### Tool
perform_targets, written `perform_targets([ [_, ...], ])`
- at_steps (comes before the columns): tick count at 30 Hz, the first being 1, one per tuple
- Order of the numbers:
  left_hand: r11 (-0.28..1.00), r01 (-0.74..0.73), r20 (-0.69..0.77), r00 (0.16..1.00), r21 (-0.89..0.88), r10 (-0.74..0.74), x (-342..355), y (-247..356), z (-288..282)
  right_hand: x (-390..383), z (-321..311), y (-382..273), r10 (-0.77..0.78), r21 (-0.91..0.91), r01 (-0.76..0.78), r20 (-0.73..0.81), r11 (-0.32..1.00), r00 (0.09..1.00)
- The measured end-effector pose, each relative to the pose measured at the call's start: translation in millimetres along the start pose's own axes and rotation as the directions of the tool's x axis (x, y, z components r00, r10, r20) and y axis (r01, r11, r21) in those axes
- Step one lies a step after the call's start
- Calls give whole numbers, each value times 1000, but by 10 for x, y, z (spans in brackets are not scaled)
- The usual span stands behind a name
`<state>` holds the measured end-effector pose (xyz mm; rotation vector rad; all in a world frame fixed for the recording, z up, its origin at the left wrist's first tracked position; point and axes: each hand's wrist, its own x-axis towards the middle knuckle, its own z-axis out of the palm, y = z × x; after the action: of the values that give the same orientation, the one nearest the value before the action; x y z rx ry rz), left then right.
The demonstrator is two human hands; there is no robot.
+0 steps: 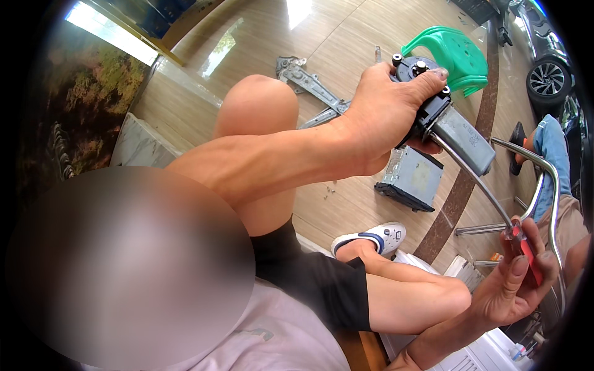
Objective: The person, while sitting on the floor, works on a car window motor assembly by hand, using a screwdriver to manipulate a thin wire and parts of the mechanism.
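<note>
My left hand [383, 114] grips a small electric motor [464, 141] with a silver-grey can and a black gear housing. Its thumb presses on the housing, and the other fingers are mostly hidden behind it. In my right hand [510, 287] is a screwdriver [479, 184] with a red and clear handle, held between thumb and fingers. Its long metal shaft slants up to the motor, and the tip is at the joint between can and housing. Whether the tip sits on a screw cannot be made out.
On the tiled floor lie a metal window regulator [318, 89] and a boxy metal car unit [411, 176]. A green plastic stool [461, 55] stands beyond the motor. Chrome chair tubing [552, 179], another person's jeans-clad leg [547, 151] and a car wheel [549, 80] are at right.
</note>
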<state>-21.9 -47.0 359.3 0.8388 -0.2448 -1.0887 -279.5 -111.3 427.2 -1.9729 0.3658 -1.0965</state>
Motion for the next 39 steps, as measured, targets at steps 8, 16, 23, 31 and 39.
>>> perform_targets([
  [8, 997, 10, -35, 999, 80, -7, -21, -98, 15, 17, -33, 62, -3, -244, 2, -5, 970, 1000],
  [16, 997, 24, -26, 999, 78, -22, -17, -132, 55, 1, -86, -67, 58, -25, -59, -32, 998, 998],
  [23, 996, 31, -13, 999, 82, -30, -34, -96, 49, -19, -109, 107, 83, -175, -128, -241, 976, 967],
  [31, 996, 0, -78, 997, 92, 8, -3, 47, -30, -171, 40, -26, 92, -257, -79, 38, 963, 995],
  [39, 974, -75, -38, 996, 212, 85, -39, 46, -73, -92, 3, 9, -151, -702, 489, 487, 518, 860],
])
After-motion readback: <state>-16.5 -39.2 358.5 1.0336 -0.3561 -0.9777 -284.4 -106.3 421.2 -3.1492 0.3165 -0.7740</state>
